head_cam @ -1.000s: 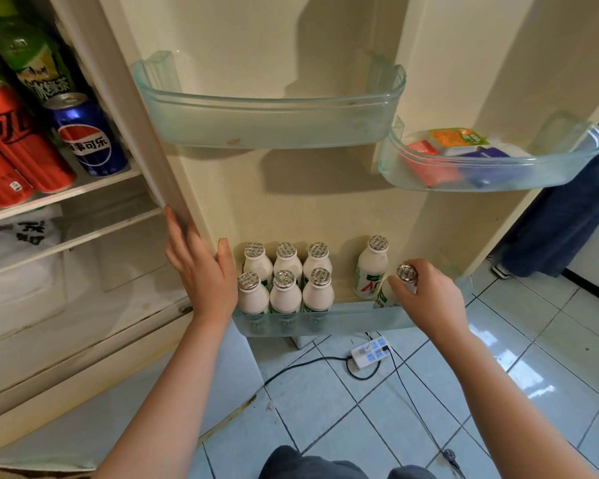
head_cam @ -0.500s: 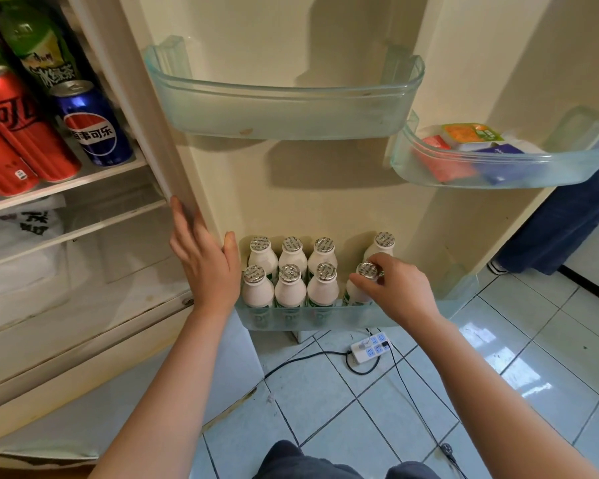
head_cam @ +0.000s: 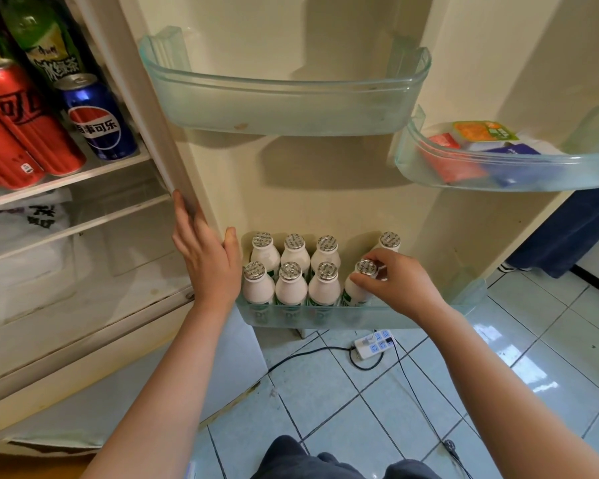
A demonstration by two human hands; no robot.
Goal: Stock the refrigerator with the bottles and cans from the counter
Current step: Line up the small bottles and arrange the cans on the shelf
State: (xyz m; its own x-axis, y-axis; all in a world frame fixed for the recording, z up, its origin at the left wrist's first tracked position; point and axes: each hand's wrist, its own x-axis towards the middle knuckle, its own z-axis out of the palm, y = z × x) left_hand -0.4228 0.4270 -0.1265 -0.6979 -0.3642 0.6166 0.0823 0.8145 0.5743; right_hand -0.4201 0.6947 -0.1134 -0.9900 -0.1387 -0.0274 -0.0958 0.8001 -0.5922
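Observation:
Several small white bottles with foil caps (head_cam: 291,285) stand in two rows in the bottom door bin (head_cam: 325,314). My right hand (head_cam: 400,285) grips one more white bottle (head_cam: 355,292) at its neck, upright in the front row right of the others. Another white bottle (head_cam: 389,240) stands behind that hand. My left hand (head_cam: 206,257) rests flat on the door's inner edge, fingers straight. On the fridge shelf at the left stand red cola cans (head_cam: 32,126), a blue Pepsi can (head_cam: 99,121) and a green tea bottle (head_cam: 45,43).
The middle door bin (head_cam: 284,108) holds nothing. A bin at the right (head_cam: 498,178) holds small packets. A white power strip (head_cam: 374,344) with black cables lies on the tiled floor below the door. A plastic bag (head_cam: 25,219) sits under the can shelf.
My right hand moved the bottle left from the bin's right part into the front row beside the others. The left hand stayed on the door edge.

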